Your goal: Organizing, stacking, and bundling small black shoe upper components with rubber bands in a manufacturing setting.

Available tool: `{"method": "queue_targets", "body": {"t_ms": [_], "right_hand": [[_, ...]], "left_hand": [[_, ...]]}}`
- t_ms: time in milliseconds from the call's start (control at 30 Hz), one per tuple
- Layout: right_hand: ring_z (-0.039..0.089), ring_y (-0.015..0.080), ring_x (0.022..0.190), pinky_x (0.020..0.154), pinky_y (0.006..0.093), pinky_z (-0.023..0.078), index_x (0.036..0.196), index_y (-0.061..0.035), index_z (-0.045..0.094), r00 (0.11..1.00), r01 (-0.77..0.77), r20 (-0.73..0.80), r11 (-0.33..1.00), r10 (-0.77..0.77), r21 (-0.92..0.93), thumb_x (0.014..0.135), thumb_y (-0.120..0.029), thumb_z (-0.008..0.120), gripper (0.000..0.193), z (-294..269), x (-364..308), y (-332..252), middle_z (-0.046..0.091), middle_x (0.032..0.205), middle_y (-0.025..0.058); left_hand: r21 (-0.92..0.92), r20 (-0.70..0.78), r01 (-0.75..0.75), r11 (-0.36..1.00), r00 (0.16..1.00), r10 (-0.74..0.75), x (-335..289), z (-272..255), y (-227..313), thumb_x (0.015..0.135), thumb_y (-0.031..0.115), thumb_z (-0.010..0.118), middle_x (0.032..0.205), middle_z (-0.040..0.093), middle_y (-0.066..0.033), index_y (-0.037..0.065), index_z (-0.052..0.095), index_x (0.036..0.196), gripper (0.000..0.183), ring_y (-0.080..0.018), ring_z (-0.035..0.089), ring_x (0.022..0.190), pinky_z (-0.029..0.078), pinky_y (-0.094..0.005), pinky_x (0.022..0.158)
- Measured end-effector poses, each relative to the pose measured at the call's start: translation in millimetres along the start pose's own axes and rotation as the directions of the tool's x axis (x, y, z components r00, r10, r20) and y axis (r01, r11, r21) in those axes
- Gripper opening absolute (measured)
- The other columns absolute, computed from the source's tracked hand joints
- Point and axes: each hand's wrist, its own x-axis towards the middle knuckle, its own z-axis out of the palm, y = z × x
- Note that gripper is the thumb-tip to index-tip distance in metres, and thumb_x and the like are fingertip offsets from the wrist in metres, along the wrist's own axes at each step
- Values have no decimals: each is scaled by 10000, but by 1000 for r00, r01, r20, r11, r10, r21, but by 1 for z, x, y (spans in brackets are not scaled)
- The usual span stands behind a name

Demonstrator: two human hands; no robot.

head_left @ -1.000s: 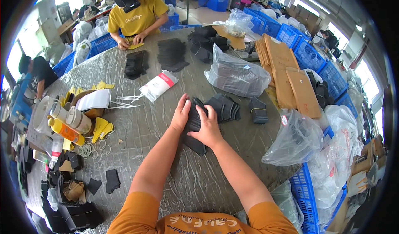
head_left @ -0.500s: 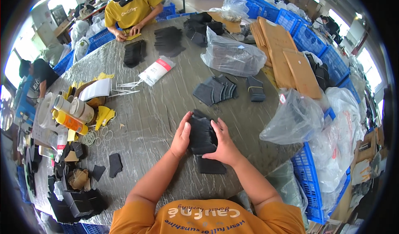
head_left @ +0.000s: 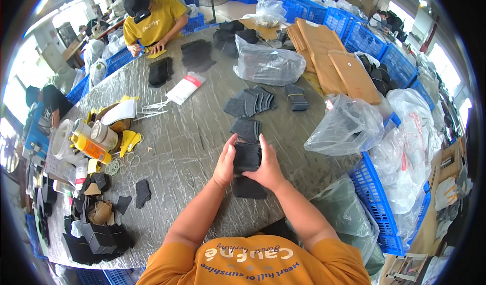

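Observation:
Between my two hands is a stack of black fabric pieces (head_left: 247,157), held upright by its sides with its layered edges showing. My left hand (head_left: 224,164) presses the left side, and my right hand (head_left: 266,164) closes on the right side with its thumb along the near edge. Just beyond my fingertips lies a small pile of dark cut pieces (head_left: 245,127). Nearer to me, partly under the held stack, rests another flat dark piece (head_left: 250,188). Farther off are a fanned row of dark pieces (head_left: 250,102) and a bundle with a band round it (head_left: 296,98).
Bottles and jars (head_left: 92,145), rubber bands (head_left: 119,166) and black scraps (head_left: 98,237) occupy the left. Clear plastic bags (head_left: 349,125), brown cardboard pieces (head_left: 324,57) and a blue crate (head_left: 377,204) line the right. Across the table a co-worker in yellow (head_left: 157,21) handles a yellow piece.
The held stack now looks more compact and even-edged, with my hands closer together around it. A small pile now shows beyond my fingers. The whole view has shifted slightly.

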Motion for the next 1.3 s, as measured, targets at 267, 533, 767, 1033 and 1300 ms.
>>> {"method": "queue_targets", "body": {"t_ms": [267,533,767,1033,1300], "right_hand": [[392,348,1213,1058,501,239,1421,-109,186,996,87,23,995,-86,-55,505,-213,867,1146,-12,-4,-6,436,1257,156],[386,361,1235,1025,414,336,1375,-92,302,982,179,40,979,-184,94,528,-179,852,1014,-16,-6,-5,379,1343,191],[279,436,1293,1027,458,310,1249,-147,428,955,279,65,953,-288,121,505,-187,859,861,-19,3,1,194,1434,270],[340,350,1268,1023,407,324,1362,-80,285,963,194,119,928,-242,319,474,-168,882,1074,-11,9,5,243,1424,198],[368,446,1196,978,505,341,1197,-63,368,939,339,95,938,-332,-73,423,-221,881,941,-22,8,-15,329,1325,225]], "left_hand": [[278,-110,286,917,958,-265,4,5,39,912,150,512,968,629,-28,-5,609,1101,262,-119,558,898,430,-259,821],[-199,-155,541,817,806,-571,25,-26,44,796,53,596,725,608,-15,32,629,819,45,-115,546,645,422,-240,602],[-22,-481,415,910,793,-373,45,-35,22,831,90,609,673,571,-9,10,616,903,108,-98,488,490,347,-217,409],[802,36,262,537,876,-482,44,-33,58,789,172,605,657,606,-57,-4,696,834,203,-149,548,579,449,-312,510],[230,-109,111,967,990,-87,-1,9,14,909,182,485,891,627,-66,13,633,942,226,-146,560,853,454,-300,791]]}}
